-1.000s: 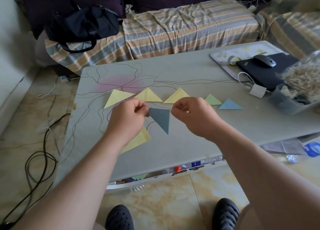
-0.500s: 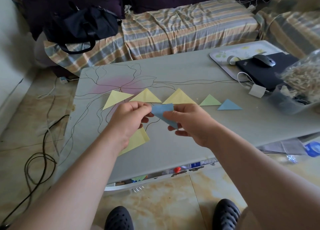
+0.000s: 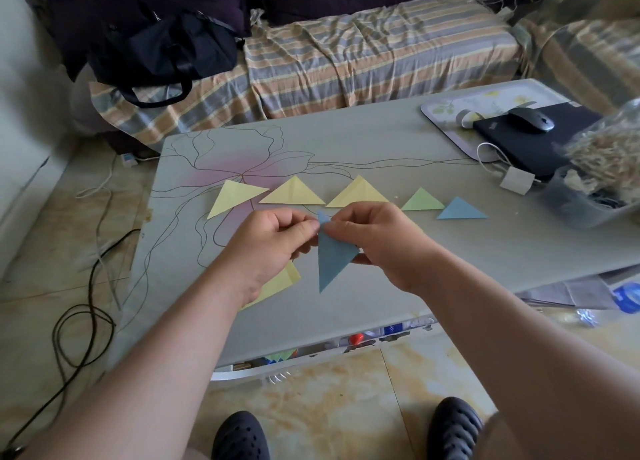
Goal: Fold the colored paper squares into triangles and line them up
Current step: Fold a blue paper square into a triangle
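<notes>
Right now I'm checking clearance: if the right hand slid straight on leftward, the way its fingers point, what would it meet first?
Probably the left hand, pinching the same blue paper triangle; depth is unclear.

Blue folded triangle (image 3: 333,255) held above worktop, long point down, top corner pinched. Five finished triangles in row behind: three yellow (image 3: 235,196) (image 3: 292,192) (image 3: 358,194), green (image 3: 421,200), light blue (image 3: 460,210). Unfolded yellow paper (image 3: 280,281) lying flat, partly hidden.
</notes>
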{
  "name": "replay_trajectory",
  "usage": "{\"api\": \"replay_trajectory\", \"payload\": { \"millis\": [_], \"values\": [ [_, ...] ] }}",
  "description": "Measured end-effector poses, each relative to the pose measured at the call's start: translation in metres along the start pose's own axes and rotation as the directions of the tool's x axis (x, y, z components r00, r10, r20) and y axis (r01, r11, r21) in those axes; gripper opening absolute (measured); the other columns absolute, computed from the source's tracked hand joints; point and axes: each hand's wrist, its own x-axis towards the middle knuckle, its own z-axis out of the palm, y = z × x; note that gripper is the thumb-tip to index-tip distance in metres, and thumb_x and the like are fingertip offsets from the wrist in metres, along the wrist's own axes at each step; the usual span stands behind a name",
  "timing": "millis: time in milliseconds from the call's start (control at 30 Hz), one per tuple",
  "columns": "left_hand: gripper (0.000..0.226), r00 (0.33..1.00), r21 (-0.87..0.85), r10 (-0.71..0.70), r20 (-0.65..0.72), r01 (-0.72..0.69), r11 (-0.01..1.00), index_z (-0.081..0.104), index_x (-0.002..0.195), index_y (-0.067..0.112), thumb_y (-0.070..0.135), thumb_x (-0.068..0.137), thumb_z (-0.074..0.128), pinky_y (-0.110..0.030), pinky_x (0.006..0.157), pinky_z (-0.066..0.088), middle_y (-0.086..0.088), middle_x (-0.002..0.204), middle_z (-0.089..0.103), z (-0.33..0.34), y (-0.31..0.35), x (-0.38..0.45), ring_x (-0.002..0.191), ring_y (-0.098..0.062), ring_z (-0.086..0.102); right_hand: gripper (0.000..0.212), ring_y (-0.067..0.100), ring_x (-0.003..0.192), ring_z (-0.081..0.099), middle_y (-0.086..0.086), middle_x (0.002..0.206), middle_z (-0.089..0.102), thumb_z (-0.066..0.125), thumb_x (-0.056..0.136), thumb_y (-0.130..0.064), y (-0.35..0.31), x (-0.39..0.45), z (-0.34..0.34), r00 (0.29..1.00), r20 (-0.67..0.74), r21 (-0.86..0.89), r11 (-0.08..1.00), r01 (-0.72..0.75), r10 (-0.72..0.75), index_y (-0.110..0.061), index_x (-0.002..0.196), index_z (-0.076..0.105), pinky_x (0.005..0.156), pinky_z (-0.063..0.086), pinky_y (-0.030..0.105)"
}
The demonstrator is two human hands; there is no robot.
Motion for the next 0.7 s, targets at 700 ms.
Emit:
{"api": "replay_trajectory", "payload": {
  "millis": [700],
  "values": [
    [0.016, 0.993, 0.254, 0.086, 0.079, -0.103, 0.962, 0.078, 0.088, 0.033, 0.046, 0.084, 0.069, -0.045, 0.090, 0.056, 0.006, 0.085, 0.079, 0.009, -0.005, -0.006, 0.090, -0.027, 0.072, 0.026, 0.018, 0.069, 0.058, 0.002, 0.069, 0.064, 0.069, 0.091, -0.003, -0.007, 0.005, -0.014, 0.965, -0.249, 0.173, 0.976, 0.131, -0.085, -0.015, 0.067, 0.068, 0.075, 0.049, 0.040]
  ]
}}
